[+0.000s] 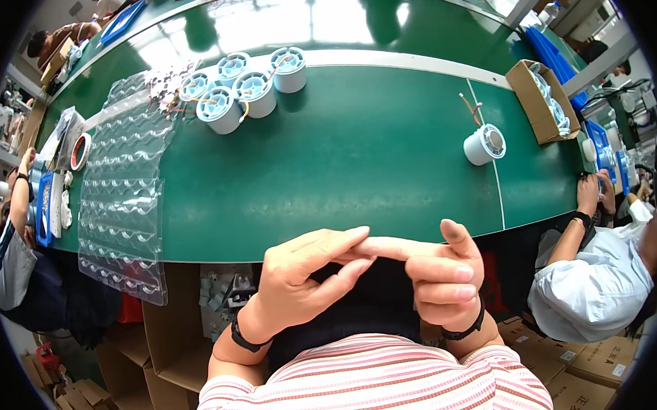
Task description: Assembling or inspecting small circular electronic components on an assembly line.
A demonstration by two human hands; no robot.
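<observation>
Fingers of our left hand (292, 281) come together around the index fingertip of our right hand (447, 277); how hard they press, we cannot tell. That index finger points straight out to the left, with the right thumb raised and the other fingers curled toward the palm. Both hands are at the near edge of the green table (357, 181). Well apart from them, to the right, we see one light-blue cylinder (484, 145) with a round grey face and loose wires. Five more light-blue cylinders (264, 106) cluster farther back on the left, ribs showing in their tops and wires trailing among them. To our left lies a clear plastic tray (120, 194) moulded in rows of hollows, overhanging the near edge. At the far left, a blue tray (43, 236) holds pale contents too small to make out. On our right, an open cardboard box (524, 102) contains light-blue and white parts. Below the table stand brown cartons (167, 317), grey and white bits showing beside them.
</observation>
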